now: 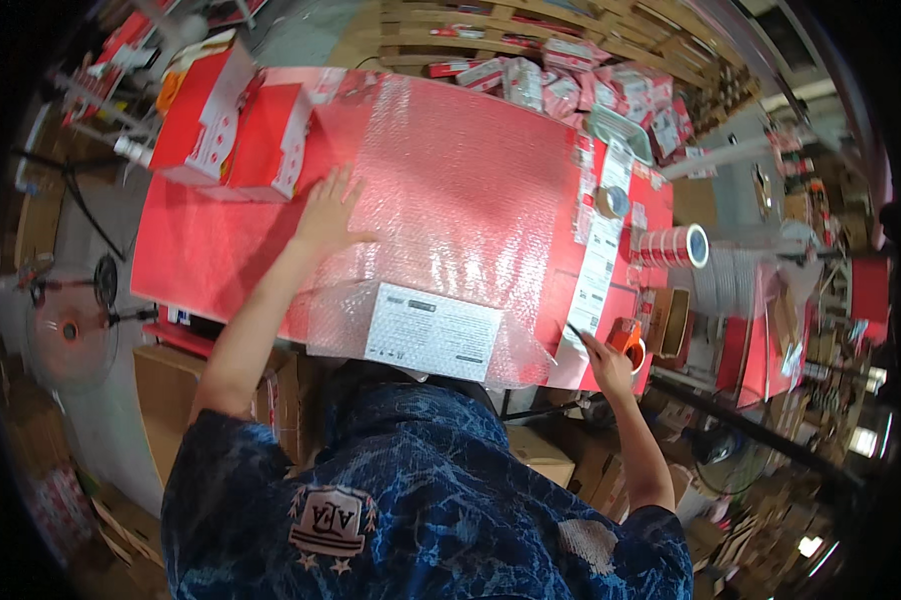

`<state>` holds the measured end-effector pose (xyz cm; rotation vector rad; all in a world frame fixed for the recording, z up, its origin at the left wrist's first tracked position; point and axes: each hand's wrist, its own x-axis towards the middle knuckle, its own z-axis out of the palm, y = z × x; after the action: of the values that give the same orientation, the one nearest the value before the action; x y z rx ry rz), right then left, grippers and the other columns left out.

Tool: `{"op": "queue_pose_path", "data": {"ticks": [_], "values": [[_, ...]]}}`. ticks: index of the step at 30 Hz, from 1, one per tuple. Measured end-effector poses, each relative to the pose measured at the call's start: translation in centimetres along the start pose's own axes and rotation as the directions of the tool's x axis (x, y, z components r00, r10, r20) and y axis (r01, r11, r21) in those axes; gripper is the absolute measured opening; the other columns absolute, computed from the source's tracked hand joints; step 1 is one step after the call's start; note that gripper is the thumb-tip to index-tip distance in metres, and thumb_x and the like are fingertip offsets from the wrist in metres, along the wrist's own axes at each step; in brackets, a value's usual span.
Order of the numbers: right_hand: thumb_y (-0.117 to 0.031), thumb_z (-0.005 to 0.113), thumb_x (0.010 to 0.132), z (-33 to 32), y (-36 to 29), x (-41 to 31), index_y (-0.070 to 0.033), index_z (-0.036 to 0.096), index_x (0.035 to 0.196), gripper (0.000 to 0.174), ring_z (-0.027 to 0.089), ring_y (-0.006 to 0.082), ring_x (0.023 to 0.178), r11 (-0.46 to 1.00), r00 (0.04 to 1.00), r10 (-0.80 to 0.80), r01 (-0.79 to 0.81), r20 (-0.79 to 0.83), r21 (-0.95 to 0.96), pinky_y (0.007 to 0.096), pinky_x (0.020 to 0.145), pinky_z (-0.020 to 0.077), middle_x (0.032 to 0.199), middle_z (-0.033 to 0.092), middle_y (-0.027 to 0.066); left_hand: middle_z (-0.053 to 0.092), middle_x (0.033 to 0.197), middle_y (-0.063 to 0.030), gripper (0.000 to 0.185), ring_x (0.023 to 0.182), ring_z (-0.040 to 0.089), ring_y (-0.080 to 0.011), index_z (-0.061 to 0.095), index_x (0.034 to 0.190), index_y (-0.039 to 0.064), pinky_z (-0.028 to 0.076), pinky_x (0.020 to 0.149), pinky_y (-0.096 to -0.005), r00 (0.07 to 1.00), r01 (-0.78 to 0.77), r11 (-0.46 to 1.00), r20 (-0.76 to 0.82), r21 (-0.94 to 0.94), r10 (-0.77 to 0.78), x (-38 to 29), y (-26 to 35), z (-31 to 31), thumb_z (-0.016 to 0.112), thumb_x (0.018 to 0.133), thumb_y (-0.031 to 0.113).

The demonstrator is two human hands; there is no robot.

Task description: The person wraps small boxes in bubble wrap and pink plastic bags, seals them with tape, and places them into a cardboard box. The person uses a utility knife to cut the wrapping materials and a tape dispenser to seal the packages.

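Bubble wrap (pixel 465 180) lies spread over the red table (pixel 188 255). My left hand (pixel 329 214) rests flat with fingers apart at the wrap's left side, just right of the red boxes. A white printed box (pixel 434 330) sits on the wrap's near end, at the table's front edge. At the front right, my right hand (pixel 609 365) is closed around a dark, thin tool (pixel 576 331), its kind unclear. That hand is beside an orange tape dispenser (pixel 626 337) and over the near end of a strip of printed labels (pixel 597 274).
Red and white boxes (pixel 267 142) stand at the back left. A tape roll (pixel 612 202) lies on the label strip, with more rolls (pixel 674 247) and an open carton (pixel 673 322) to the right. Wrapped packages (pixel 570 82) are piled behind the table. A fan (pixel 70 330) stands at left.
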<state>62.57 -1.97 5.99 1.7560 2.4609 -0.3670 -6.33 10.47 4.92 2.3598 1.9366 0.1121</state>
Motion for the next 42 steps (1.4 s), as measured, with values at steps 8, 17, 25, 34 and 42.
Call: {"op": "queue_pose_path", "data": {"ticks": [8, 17, 25, 34, 42], "values": [[-0.022, 0.066, 0.102, 0.2, -18.1, 21.3, -0.01, 0.052, 0.158, 0.06, 0.053, 0.0454, 0.143, 0.987, 0.997, -0.035, 0.023, 0.071, 0.162, 0.0589, 0.115, 0.0448, 0.154, 0.055, 0.024, 0.061, 0.14, -0.0164, 0.102, 0.134, 0.056, -0.0389, 0.058, 0.147, 0.004, 0.044, 0.114, -0.0512, 0.893, -0.251, 0.933, 0.311, -0.257, 0.326, -11.9, 18.1, -1.4, 0.087, 0.076, 0.072], [-0.023, 0.078, 0.088, 5.0, -28.3, 20.1, -0.007, 0.078, 0.121, 0.037, 0.073, 0.04, 0.114, 0.867, 0.759, -0.46, 0.273, 0.46, 0.416, 0.059, 0.095, 0.0581, 0.122, 0.078, 0.0236, 0.049, 0.157, -0.0249, 0.113, 0.148, 0.047, -0.0455, 0.049, 0.154, 0.004, 0.038, 0.124, -0.0562, 0.658, -0.067, 0.853, 0.62, -0.518, 0.427, -11.8, 16.1, 2.9, 0.093, 0.071, 0.068], [-0.048, 0.056, 0.108, -3.3, -25.9, 10.8, 0.001, 0.073, 0.137, 0.059, 0.068, 0.0414, 0.129, 0.73, 0.808, -0.456, 0.1, 0.373, 0.676, 0.0493, 0.115, 0.0498, 0.135, 0.073, 0.0267, 0.047, 0.171, -0.0166, 0.101, 0.159, 0.043, -0.0331, 0.047, 0.162, 0.005, 0.041, 0.127, -0.0468, 0.466, -0.237, 0.89, 0.758, -0.39, 0.456, -4.7, 19.3, -4.4, 0.088, 0.083, 0.052], [-0.044, 0.09, 0.087, 5.1, 3.1, -1.3, 0.003, 0.064, 0.111, 0.059, 0.069, 0.0493, 0.103, 0.724, 0.615, 0.662, -0.672, -0.43, 0.154, 0.0603, 0.096, 0.0489, 0.105, 0.074, 0.0264, 0.041, 0.176, -0.013, 0.065, 0.164, 0.035, -0.0339, 0.044, 0.168, 0.009, 0.03, 0.134, -0.051, 0.74, -0.669, 0.743, -0.096, -0.001, 0.666, -11.1, 17.6, 1.5, 0.051, 0.103, 0.011], [-0.012, 0.093, 0.088, -8.2, -14.6, 2.6, 0.0, 0.06, 0.135, 0.058, 0.07, 0.0185, 0.109, 0.419, 0.921, 0.308, 0.093, -0.238, 0.903, 0.0344, 0.096, 0.0568, 0.123, 0.073, 0.0122, 0.048, 0.171, -0.0088, 0.064, 0.159, 0.045, -0.0301, 0.048, 0.166, 0.013, 0.036, 0.131, -0.0464, 0.763, -0.636, 0.771, -0.183, -0.042, 0.62, -9.8, 18.0, -0.7, 0.053, 0.102, 0.015]]}}
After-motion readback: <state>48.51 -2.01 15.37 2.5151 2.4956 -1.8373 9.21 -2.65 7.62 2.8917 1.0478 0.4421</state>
